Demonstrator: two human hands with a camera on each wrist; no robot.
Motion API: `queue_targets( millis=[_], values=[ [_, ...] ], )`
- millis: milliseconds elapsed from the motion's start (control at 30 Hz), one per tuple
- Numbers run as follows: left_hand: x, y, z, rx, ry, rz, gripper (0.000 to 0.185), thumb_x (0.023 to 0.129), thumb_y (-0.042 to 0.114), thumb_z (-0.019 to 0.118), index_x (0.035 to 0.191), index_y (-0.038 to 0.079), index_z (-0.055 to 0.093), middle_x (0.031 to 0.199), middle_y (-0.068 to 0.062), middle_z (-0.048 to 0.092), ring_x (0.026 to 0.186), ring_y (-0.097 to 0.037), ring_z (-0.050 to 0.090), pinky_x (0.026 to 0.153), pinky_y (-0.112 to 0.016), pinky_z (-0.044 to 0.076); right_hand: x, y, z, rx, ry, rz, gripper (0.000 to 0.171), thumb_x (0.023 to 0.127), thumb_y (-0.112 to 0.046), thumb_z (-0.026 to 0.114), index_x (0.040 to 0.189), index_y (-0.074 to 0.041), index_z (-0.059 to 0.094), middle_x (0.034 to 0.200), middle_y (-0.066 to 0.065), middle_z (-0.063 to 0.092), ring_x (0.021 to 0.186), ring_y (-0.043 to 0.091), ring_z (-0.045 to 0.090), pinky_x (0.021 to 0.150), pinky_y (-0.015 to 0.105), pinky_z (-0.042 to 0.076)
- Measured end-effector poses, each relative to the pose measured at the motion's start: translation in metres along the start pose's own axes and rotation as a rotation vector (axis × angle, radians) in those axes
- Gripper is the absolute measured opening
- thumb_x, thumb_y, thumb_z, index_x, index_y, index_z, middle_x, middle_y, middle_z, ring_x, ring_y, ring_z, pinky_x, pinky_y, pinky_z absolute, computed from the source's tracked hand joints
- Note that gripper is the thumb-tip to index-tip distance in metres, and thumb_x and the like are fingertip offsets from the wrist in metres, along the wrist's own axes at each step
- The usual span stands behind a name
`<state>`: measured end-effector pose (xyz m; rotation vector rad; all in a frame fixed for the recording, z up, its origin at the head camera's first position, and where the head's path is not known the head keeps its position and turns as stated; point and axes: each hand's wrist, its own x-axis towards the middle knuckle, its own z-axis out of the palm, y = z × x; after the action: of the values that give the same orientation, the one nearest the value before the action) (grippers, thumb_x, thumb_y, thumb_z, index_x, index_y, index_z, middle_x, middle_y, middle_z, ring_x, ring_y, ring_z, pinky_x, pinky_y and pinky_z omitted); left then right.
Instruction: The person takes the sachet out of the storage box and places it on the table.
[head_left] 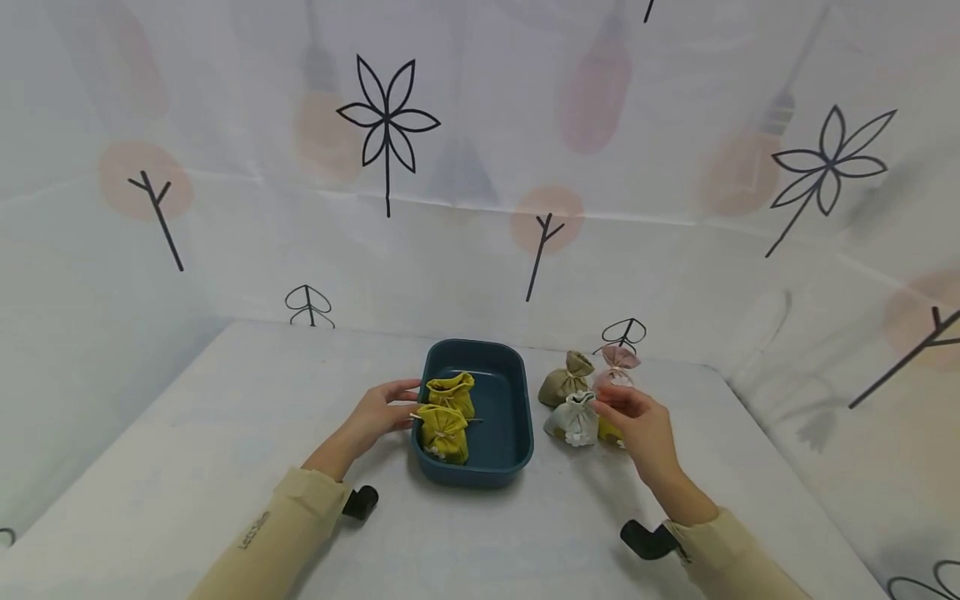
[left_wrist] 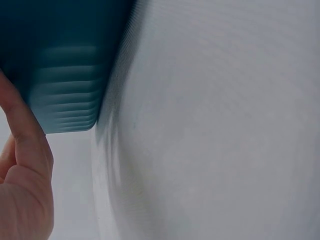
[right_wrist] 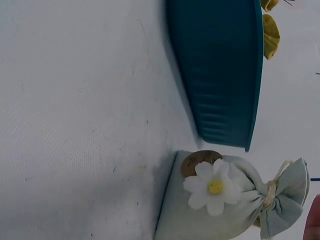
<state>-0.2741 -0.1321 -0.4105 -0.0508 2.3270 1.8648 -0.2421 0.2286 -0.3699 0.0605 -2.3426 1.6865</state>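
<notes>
A dark teal rectangular tub (head_left: 510, 358) stands on the table. Inside it, along the left side, are two yellow drawstring sachets, one (head_left: 452, 393) behind the other (head_left: 444, 435). Fairly straight fingers of my left hand (head_left: 375, 414) touch the tub's left side; in the left wrist view the hand (left_wrist: 27, 155) lies against the ribbed wall. To the tub's right, my right hand (head_left: 637, 421) hovers at the tied neck of a pale grey sachet (head_left: 572, 421) with a white flower. In the right wrist view a fingertip (right_wrist: 312, 220) shows just beyond that sachet's (right_wrist: 220, 195) gathered top.
Behind the grey sachet stand an olive-brown sachet (head_left: 564, 385) and a pink one (head_left: 618, 360). Another yellow sachet (head_left: 609, 431) is partly hidden by the right hand. A patterned cloth (head_left: 465, 250) hangs behind the white table (head_left: 225, 417).
</notes>
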Motion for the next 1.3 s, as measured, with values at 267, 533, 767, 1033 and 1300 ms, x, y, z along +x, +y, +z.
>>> queue_targets(
  millis=[267,533,767,1033,1300],
  values=[
    [0.001,0.001,0.001,-0.005,0.01,-0.012,0.048,0.087,0.006,0.064,0.133,0.011,0.052,0.122,-0.015,0.055,0.088,-0.018,0.063,0.075,-0.031,0.054,0.003,-0.001,0.014,0.058,-0.013,-0.023,0.037,0.081,-0.009,0.073,0.111,0.009,0.061,0.094,0.004,0.066,0.083,0.006,0.06,0.072,0.016,0.051],
    [0.003,-0.001,0.001,-0.006,0.009,-0.006,0.048,0.087,0.006,0.064,0.133,0.011,0.052,0.122,-0.016,0.055,0.088,-0.018,0.062,0.075,-0.031,0.054,0.006,-0.005,0.029,0.042,-0.036,0.016,0.036,0.082,-0.014,0.073,0.111,0.005,0.063,0.102,0.013,0.064,0.084,0.009,0.06,0.074,0.016,0.05],
    [0.002,-0.001,0.001,-0.005,0.011,-0.007,0.048,0.087,0.007,0.065,0.133,0.012,0.052,0.121,-0.014,0.056,0.088,-0.018,0.062,0.075,-0.031,0.054,0.007,-0.008,0.037,0.017,-0.075,0.006,0.036,0.083,-0.015,0.071,0.113,0.003,0.062,0.102,0.014,0.063,0.088,0.014,0.06,0.076,0.017,0.05],
    [0.002,-0.001,0.001,0.0,0.013,-0.008,0.048,0.087,0.006,0.064,0.133,0.011,0.052,0.122,-0.016,0.055,0.087,-0.018,0.062,0.074,-0.031,0.054,0.012,-0.014,0.046,0.009,-0.105,-0.032,0.032,0.083,-0.015,0.072,0.111,-0.002,0.065,0.1,0.012,0.065,0.087,0.016,0.06,0.072,0.019,0.051],
    [0.002,-0.002,0.001,-0.002,0.022,-0.005,0.048,0.087,0.006,0.065,0.133,0.012,0.052,0.121,-0.014,0.055,0.086,-0.018,0.063,0.075,-0.031,0.054,0.02,-0.02,0.054,0.002,-0.151,-0.019,0.033,0.083,-0.023,0.072,0.111,-0.007,0.066,0.1,0.009,0.065,0.089,0.018,0.06,0.075,0.02,0.051]
  ],
)
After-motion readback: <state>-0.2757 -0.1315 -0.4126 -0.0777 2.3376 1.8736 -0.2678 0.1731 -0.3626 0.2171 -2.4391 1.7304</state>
